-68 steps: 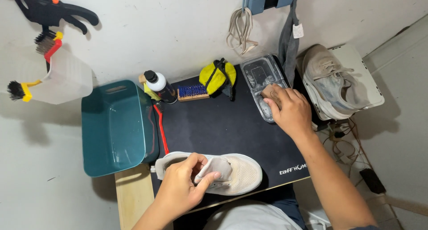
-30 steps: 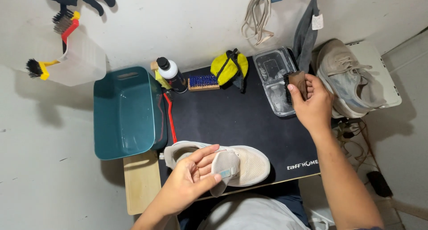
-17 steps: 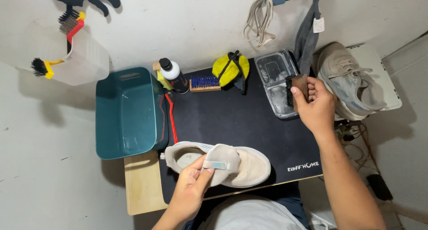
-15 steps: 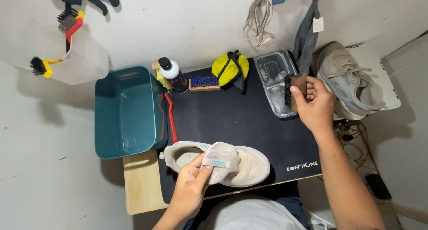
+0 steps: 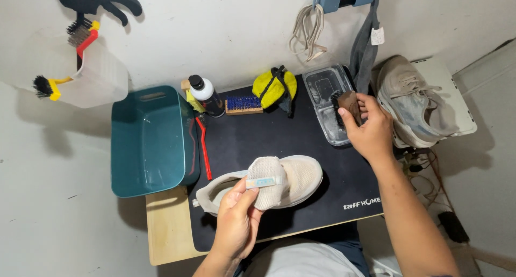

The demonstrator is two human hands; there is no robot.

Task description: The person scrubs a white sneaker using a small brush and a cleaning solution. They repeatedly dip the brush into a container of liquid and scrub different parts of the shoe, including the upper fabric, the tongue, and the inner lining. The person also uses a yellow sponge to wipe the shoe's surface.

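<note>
The left hand pinches the tongue of the beige shoe on the counter's black mat, baring it; the right hand grips a brush over the clear tray.

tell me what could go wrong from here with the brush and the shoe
The right hand holds the dark brush over the clear tray; if wet, it may drip on the black mat. The left hand pinches only the tongue of the beige shoe, so scrubbing might shift it. The bottle stands close enough to be knocked.
</note>
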